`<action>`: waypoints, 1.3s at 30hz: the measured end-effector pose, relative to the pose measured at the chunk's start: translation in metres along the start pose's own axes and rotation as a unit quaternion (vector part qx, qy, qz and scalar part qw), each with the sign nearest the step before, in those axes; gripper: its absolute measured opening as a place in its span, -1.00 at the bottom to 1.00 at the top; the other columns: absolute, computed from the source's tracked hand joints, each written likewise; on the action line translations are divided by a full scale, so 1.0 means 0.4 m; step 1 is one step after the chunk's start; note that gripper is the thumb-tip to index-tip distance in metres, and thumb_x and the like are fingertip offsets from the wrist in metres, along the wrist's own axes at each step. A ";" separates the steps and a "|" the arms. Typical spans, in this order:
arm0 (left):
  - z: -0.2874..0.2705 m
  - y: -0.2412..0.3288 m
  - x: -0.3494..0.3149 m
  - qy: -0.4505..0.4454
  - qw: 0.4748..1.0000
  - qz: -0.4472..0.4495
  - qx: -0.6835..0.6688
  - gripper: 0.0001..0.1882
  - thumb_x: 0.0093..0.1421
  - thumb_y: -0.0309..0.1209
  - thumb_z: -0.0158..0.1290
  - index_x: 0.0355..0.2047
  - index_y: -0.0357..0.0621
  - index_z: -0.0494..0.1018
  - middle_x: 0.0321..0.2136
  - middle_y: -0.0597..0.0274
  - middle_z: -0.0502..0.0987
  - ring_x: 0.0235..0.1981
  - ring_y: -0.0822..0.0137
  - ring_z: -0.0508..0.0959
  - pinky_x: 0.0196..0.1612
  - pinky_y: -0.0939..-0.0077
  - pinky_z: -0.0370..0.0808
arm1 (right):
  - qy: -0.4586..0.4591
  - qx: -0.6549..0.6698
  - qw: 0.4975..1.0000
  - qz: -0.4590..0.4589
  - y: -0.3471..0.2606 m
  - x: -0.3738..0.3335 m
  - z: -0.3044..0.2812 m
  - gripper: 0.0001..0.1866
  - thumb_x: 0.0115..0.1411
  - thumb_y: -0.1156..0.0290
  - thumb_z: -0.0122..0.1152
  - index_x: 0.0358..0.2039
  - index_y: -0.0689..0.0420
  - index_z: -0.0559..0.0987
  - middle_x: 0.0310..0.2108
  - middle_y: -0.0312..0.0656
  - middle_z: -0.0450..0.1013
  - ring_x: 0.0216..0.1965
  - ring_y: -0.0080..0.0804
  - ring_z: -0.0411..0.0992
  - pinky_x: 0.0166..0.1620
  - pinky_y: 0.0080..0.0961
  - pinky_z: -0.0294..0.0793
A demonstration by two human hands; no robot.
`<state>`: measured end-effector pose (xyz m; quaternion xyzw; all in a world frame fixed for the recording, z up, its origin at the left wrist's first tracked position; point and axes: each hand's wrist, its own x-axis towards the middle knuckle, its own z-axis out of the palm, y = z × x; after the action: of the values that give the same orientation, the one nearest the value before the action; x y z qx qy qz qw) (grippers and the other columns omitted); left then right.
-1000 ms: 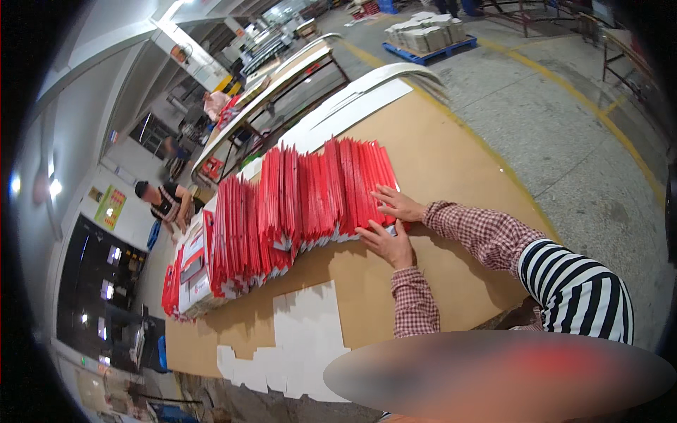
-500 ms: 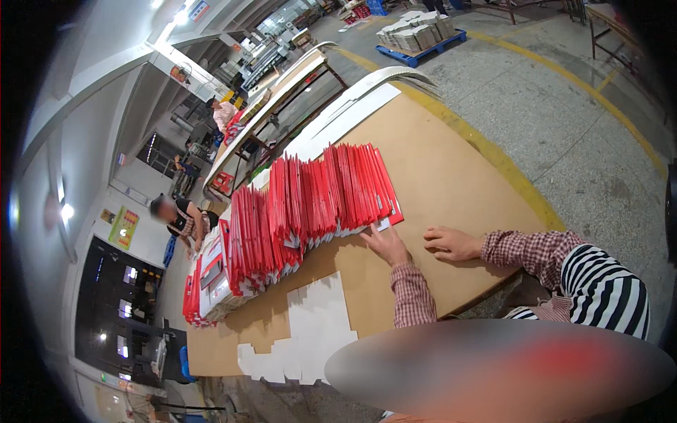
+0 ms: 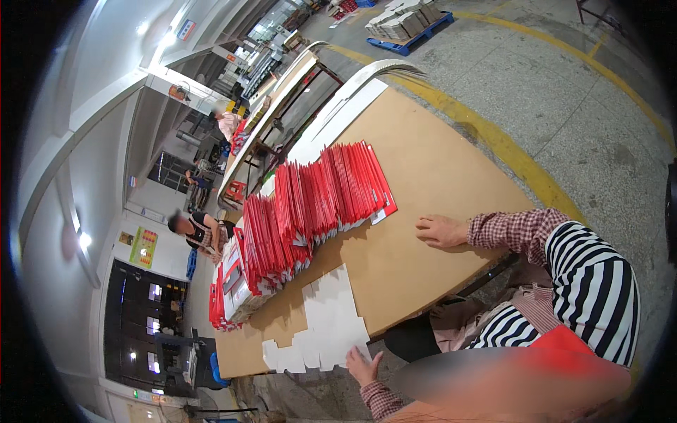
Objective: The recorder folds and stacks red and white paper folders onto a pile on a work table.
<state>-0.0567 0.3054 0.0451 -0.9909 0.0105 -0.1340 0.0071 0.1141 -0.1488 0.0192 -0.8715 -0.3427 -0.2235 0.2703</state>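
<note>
A long row of flat red folded card pieces (image 3: pixel 328 190) with white edges stands packed on the brown board-topped table (image 3: pixel 430 158). White die-cut card sheets (image 3: pixel 328 303) lie flat near the table's front edge. My left hand (image 3: pixel 362 365) is at the near corner of these sheets, thumb spread away from the fingers; whether the fingertips touch the card is hard to make out. On the bare brown surface right of the red row, my right hand (image 3: pixel 441 231) rests palm down with fingers loosely stretched and nothing visible in it.
A co-worker (image 3: pixel 204 233) stands beyond the left end of the table, and another person (image 3: pixel 227 123) is farther back by a long bench (image 3: pixel 282 102). A blue pallet (image 3: pixel 412 42) with stacked card sits on the floor at the back. White sheets (image 3: pixel 338 123) cover the table's far edge.
My left hand has left the near right end of the red row and come back toward me to the white sheets. My right hand stays on the table. The view has shifted slightly.
</note>
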 end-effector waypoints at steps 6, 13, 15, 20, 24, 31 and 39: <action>0.075 -0.016 -0.003 0.020 0.999 -0.026 -0.017 -0.43 -0.11 -0.33 0.25 -0.07 -0.19 0.34 -0.13 -0.02 0.41 -0.10 -0.04 0.39 -0.08 0.14 0.36 | 0.002 0.014 1.000 0.000 -0.001 -0.003 -0.008 -0.77 0.04 0.33 0.14 -0.30 0.15 0.47 -0.20 -0.09 0.31 -0.06 -0.17 0.24 0.02 -0.28 0.28; -0.161 -0.056 0.144 0.124 0.979 0.162 0.006 -0.83 0.10 -0.47 -0.08 -0.30 -0.10 0.48 -0.49 0.09 0.49 -0.40 0.05 0.48 -0.37 0.17 0.38 | -0.017 0.092 0.994 0.052 0.040 -0.024 0.003 -0.58 0.03 0.24 0.20 -0.10 0.13 0.46 -0.03 -0.04 0.31 0.06 -0.12 0.20 0.07 -0.24 0.26; -0.327 0.094 0.200 0.164 0.969 0.176 0.057 -0.86 0.07 -0.47 -0.04 -0.35 -0.13 0.46 -0.51 0.13 0.46 -0.38 0.11 0.46 -0.31 0.23 0.37 | 0.071 0.111 0.989 0.072 0.008 -0.018 -0.021 -0.47 0.01 0.18 0.24 -0.01 0.09 0.40 0.04 -0.02 0.27 0.12 -0.11 0.17 0.12 -0.19 0.21; -0.360 0.466 0.181 0.041 0.946 0.320 -0.042 -0.90 0.00 -0.47 0.06 -0.43 0.00 0.48 -0.56 0.23 0.48 -0.49 0.20 0.51 -0.45 0.33 0.45 | 0.103 0.116 0.986 -0.053 -0.198 -0.023 -0.294 -0.18 -0.08 0.04 0.34 0.19 -0.04 0.25 0.18 -0.06 0.17 0.24 -0.14 0.07 0.23 -0.04 0.04; -0.250 0.758 0.109 -0.024 0.885 0.391 -0.251 -0.89 -0.01 -0.41 0.11 -0.43 -0.08 0.45 -0.62 0.17 0.46 -0.58 0.16 0.51 -0.53 0.27 0.42 | -0.118 0.021 0.980 -0.159 -0.225 -0.149 -0.335 -0.70 -0.05 0.25 0.26 -0.25 -0.03 0.57 -0.31 -0.31 0.49 -0.01 -0.26 0.36 0.24 -0.09 0.06; -0.095 0.828 0.072 -0.049 0.865 0.468 -0.176 -0.27 -0.09 -0.26 0.24 0.10 -0.16 0.23 0.08 -0.05 0.26 0.04 0.03 0.32 -0.02 0.26 0.35 | -0.007 -0.052 0.994 0.091 -0.091 -0.471 -0.514 -0.88 -0.13 0.46 0.20 -0.49 0.03 0.51 -0.36 -0.37 0.49 -0.21 -0.28 0.40 -0.03 -0.29 0.26; -0.033 0.817 0.148 -0.122 0.823 0.421 -0.361 -0.48 -0.06 -0.43 0.19 -0.03 -0.19 0.36 -0.07 0.03 0.38 -0.07 0.04 0.36 -0.05 0.28 0.37 | 0.035 0.054 0.969 0.237 -0.081 -0.530 -0.496 -0.77 -0.20 0.47 0.32 -0.42 0.05 0.58 -0.39 -0.33 0.51 -0.19 -0.29 0.43 -0.14 -0.36 0.39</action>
<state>-0.0096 -0.0228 0.0681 -0.8302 0.4734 0.0168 -0.2937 -0.0905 -0.3536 0.0574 -0.9036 -0.1278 -0.1645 0.3743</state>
